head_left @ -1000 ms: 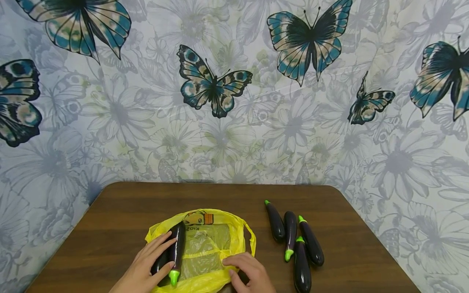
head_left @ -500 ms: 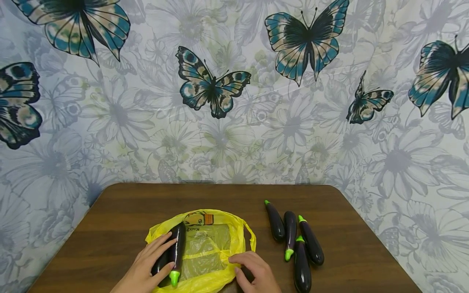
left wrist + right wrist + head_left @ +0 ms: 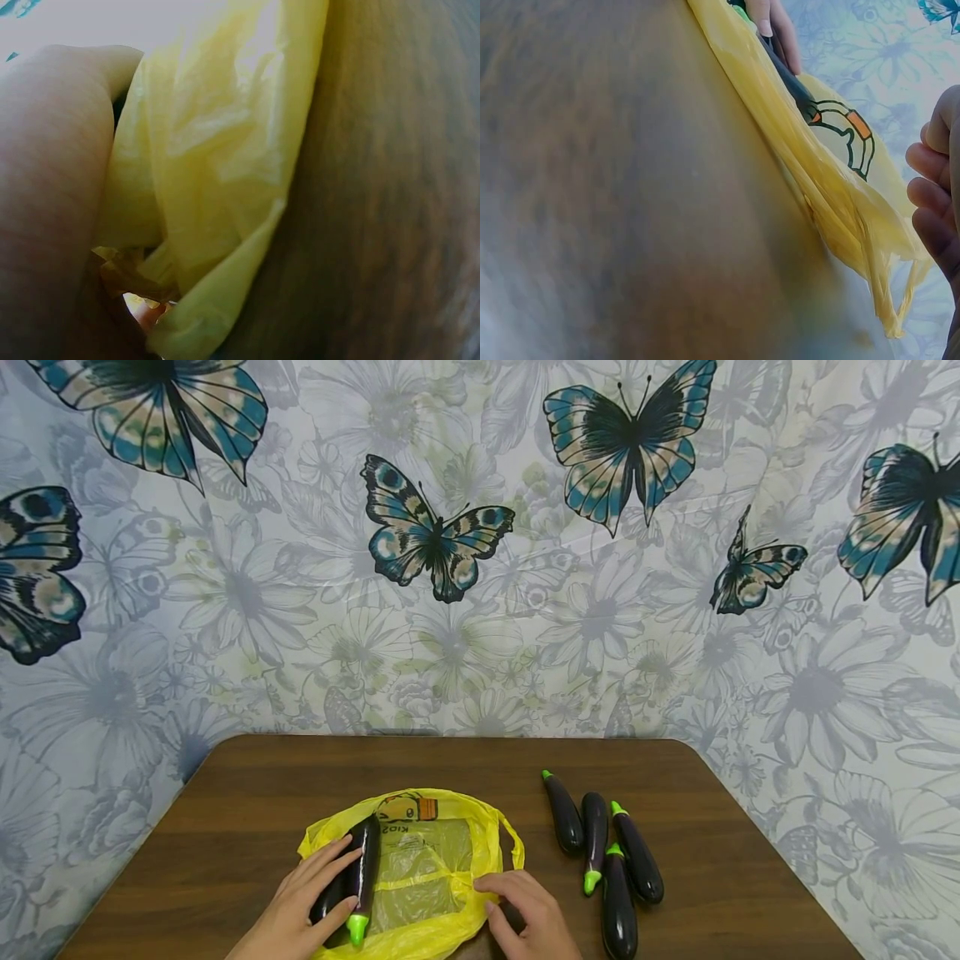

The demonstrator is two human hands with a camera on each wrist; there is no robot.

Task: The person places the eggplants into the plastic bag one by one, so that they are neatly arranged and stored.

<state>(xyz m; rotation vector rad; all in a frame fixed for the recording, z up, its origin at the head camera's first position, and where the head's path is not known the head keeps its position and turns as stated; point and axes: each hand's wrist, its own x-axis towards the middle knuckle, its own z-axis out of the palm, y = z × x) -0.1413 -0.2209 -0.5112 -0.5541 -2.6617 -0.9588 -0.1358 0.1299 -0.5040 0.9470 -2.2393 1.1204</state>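
Observation:
A yellow plastic bag (image 3: 474, 812) with a cartoon print lies mouth up on the table. Two dark eggplants sit in its left side; the nearer-to-centre eggplant (image 3: 367, 860) shows its bright green stem, the other eggplant (image 3: 327, 897) is partly covered. My left hand (image 3: 296, 906) rests over both, fingers extended, thumb beside the stem. At the bag's right rim is my right hand (image 3: 531, 917), index fingertip right at the yellow edge, thumb apart below, fingers loosely bent. In the right wrist view its fingers (image 3: 934, 195) appear beside the bag (image 3: 817, 180).
Several more eggplants (image 3: 633, 856) lie in a loose group on the brown wooden table (image 3: 720, 877), to the right of the bag. A bag handle loop (image 3: 517, 847) sticks out toward them. Behind the table's far edge hangs a butterfly-patterned cloth (image 3: 487, 677).
My right hand has drawn back to the right, from over the bag's rim to its outer edge. My left hand and the eggplants have stayed in place.

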